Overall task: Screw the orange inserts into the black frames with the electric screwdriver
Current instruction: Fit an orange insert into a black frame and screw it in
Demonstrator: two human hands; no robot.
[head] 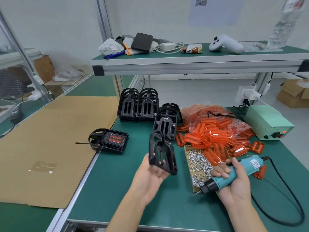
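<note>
- Left hand (151,173) holds an empty black frame (161,154) tilted up over the green mat (127,195), fingers curled under its lower edge; no insert in it yet.
- Right hand (234,180) is wrapped around the teal electric screwdriver (234,173), bit pointing toward 8 o'clock, idle just above the mat.
- Orange inserts (212,136) are heaped at 2 o'clock from the held frame, some spilling over the screw tray (199,164), which sits right beside the driver.
- Step in hand, by my read: loading a fresh frame. Lay it flat on the mat with the slot side up before seating an insert; driving into a frame held in the air risks a slip.
- Seat the insert fully, then pick a screw on the bit tip; keep the driver upright over the hole.
- Whether a screw already sits on the bit is too small to tell.
- One finished frame (109,141) with orange showing lies at 10 o'clock, at the cardboard sheet (50,139) edge; put done parts there.
- Stacked spare frames (138,104) stand at 12 o'clock; the cord (284,190) loops at 4 o'clock, so keep it off the tray.
</note>
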